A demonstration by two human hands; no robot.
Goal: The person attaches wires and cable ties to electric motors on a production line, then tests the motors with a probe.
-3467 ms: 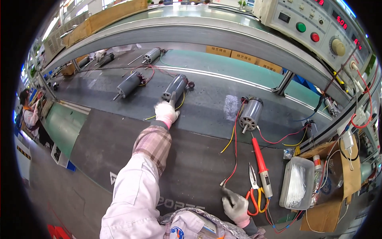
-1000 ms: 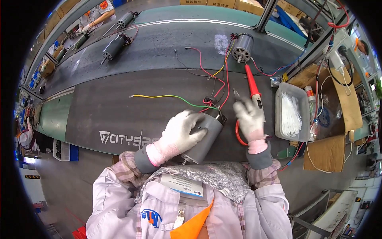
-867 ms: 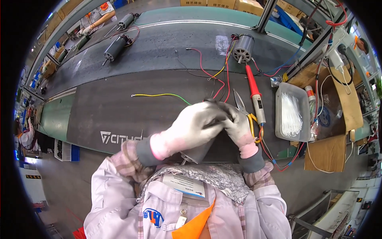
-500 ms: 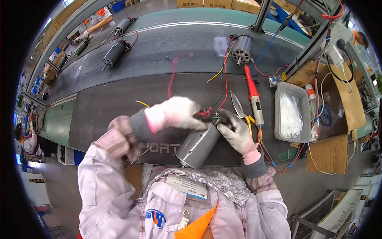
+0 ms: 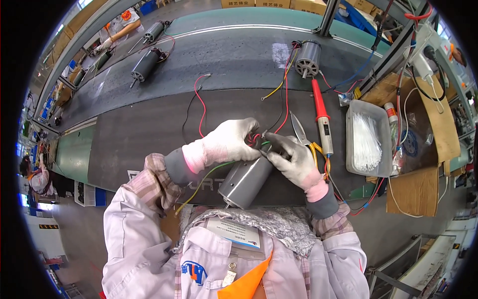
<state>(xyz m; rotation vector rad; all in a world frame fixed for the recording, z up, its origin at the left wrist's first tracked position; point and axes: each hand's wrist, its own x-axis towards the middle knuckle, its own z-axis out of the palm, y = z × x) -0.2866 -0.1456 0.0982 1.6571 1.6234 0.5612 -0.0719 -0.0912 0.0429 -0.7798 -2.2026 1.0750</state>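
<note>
A grey cylindrical electric motor lies tilted at the near edge of the dark mat, its shaft end toward me. At its far end my gloved left hand is closed round the bundle of motor wires. Opposite it, my gloved right hand pinches at the same bundle, dark-stained fingertips almost meeting the left ones. Exactly what lies between the fingertips is hidden. A red wire and a black wire stretch away over the mat. The green-yellow wire passes below my left wrist.
Right of my hands lie yellow-handled scissors and a red-and-white probe-like tool. Beyond them stand a clear tub of white cable ties and a cardboard box. Several other motors rest farther back; a co-worker's arm shows far left.
My left hand has come to rest at the bundle after a blurred movement. The green-yellow wire now hangs toward me under the left wrist; the red wire's far end has shifted left.
</note>
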